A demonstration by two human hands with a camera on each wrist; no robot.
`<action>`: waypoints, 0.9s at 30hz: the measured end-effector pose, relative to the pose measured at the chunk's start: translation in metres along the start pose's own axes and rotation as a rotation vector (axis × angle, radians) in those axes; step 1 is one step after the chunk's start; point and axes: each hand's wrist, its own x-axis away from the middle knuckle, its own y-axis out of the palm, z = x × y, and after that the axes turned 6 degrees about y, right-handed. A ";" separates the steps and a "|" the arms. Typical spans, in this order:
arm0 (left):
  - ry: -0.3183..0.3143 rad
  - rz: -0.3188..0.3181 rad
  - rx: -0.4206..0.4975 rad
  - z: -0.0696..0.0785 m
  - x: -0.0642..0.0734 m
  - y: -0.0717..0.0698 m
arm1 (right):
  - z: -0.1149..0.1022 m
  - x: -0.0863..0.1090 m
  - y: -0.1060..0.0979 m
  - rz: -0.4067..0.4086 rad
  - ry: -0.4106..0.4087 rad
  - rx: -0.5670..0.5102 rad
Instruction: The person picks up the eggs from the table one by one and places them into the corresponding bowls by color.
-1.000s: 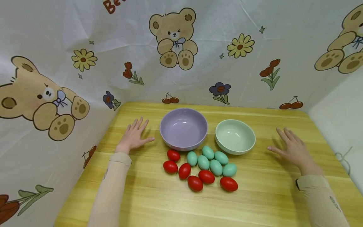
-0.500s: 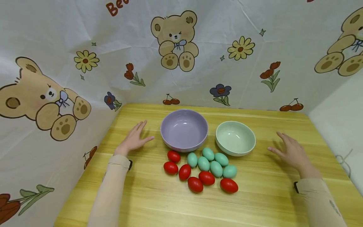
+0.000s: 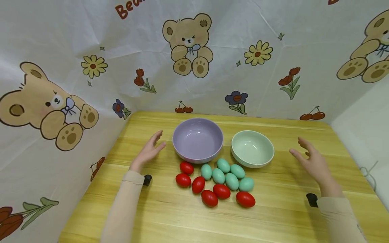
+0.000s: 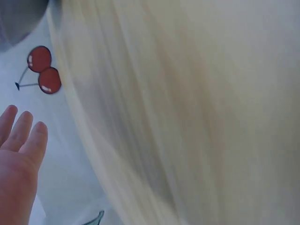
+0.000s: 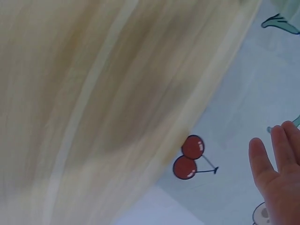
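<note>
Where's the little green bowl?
In the head view, the pale green bowl sits on the table, just right of the purple bowl and beyond the teal eggs.

"Where's the head camera?"
"High up, facing forward and down, taking in the left hand [image 3: 148, 152], right hand [image 3: 314, 165], table [image 3: 170, 219] and cloth [image 3: 228, 23]."
"And the wrist ones?"
"Much nearer, and tilted: each catches its own hand at one side and looks across the table to the cloth. Both share table and cloth with the head view."
</note>
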 end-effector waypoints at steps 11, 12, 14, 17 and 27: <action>0.009 -0.050 0.044 0.038 -0.005 0.015 | -0.028 0.011 0.016 0.014 -0.040 -0.011; 0.012 -0.055 0.041 0.039 -0.005 0.017 | -0.030 0.013 0.019 0.020 -0.056 -0.017; 0.016 -0.061 0.038 0.040 -0.005 0.019 | -0.034 0.017 0.025 0.036 -0.090 -0.025; 0.025 -0.058 0.043 0.040 -0.005 0.022 | -0.039 0.024 0.033 0.058 -0.132 -0.030; 0.031 -0.016 0.037 -0.001 -0.016 0.036 | -0.053 0.041 0.050 0.075 -0.229 -0.064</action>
